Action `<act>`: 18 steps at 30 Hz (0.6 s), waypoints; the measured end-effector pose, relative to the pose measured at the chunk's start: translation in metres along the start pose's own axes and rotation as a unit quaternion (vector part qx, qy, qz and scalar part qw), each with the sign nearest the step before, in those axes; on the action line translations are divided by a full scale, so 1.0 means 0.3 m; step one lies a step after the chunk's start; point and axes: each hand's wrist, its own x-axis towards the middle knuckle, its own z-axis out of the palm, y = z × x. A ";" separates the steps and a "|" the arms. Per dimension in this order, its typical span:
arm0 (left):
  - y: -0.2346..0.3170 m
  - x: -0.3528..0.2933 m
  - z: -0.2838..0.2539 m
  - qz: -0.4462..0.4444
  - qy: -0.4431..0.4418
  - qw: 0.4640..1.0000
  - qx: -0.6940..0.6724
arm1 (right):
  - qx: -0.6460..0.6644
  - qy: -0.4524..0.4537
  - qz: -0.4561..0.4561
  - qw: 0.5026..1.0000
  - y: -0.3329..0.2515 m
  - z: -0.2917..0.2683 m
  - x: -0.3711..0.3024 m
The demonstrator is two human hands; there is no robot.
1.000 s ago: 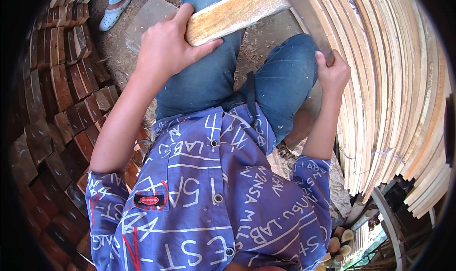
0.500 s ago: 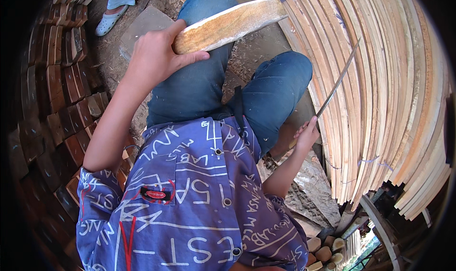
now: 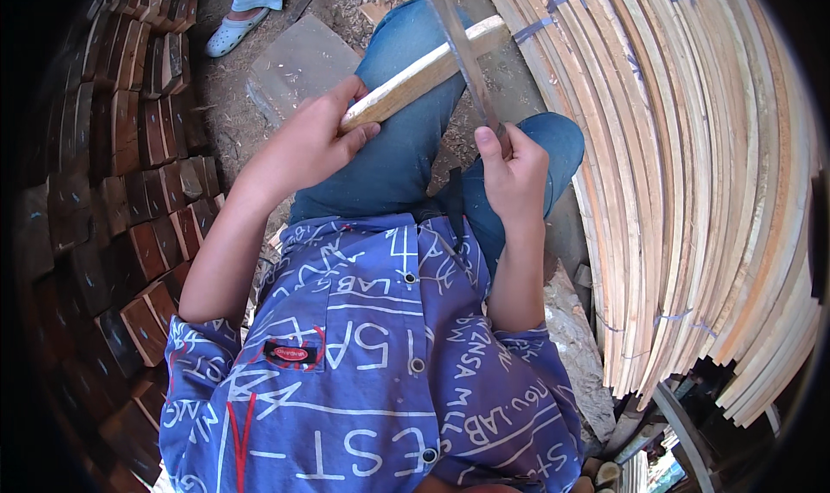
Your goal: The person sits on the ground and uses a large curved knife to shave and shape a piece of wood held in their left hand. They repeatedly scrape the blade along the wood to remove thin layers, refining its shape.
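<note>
My left hand (image 3: 316,140) is closed around the near end of a short wooden slat (image 3: 399,94) with pale edges. The slat tilts up and away to the right over my raised knee, and a narrow face shows on top. In my closed right hand (image 3: 516,171) is a long knife (image 3: 467,54), its handle hidden in the fist. Its long metal blade rises past the slat and crosses in front of the slat's far part; whether the two touch I cannot tell. The blade's tip runs out at the upper edge of the view.
Long curved wooden strips (image 3: 657,190), bundled with blue ties, fill the right side. Stacked dark wood blocks (image 3: 130,199) line the left. A flat board (image 3: 303,65) lies on the shaving-strewn ground. Another person's foot in a light clog (image 3: 233,33) is at upper left.
My right hand has swung the knife in from the right, up to the slat. The left hand has lowered a little and turned the slat from its broad face onto a narrower one.
</note>
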 end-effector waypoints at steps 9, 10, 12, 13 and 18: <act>-0.056 -0.012 0.054 0.069 0.064 0.994 0.062 | -0.288 0.060 -0.260 0.920 0.018 -0.011 0.111; -0.042 -0.011 0.049 0.065 0.056 0.994 0.065 | -0.305 0.058 -0.258 0.915 0.032 -0.030 0.111; -0.019 -0.004 0.038 0.057 0.041 0.995 0.072 | -0.340 0.055 -0.255 0.904 0.055 -0.067 0.106; -0.027 0.000 0.044 0.072 0.045 0.994 0.069 | -0.346 0.066 -0.264 0.898 0.069 -0.079 0.103; -0.043 0.011 0.048 0.091 0.037 0.993 0.058 | -0.363 0.097 -0.233 0.897 0.159 -0.152 0.079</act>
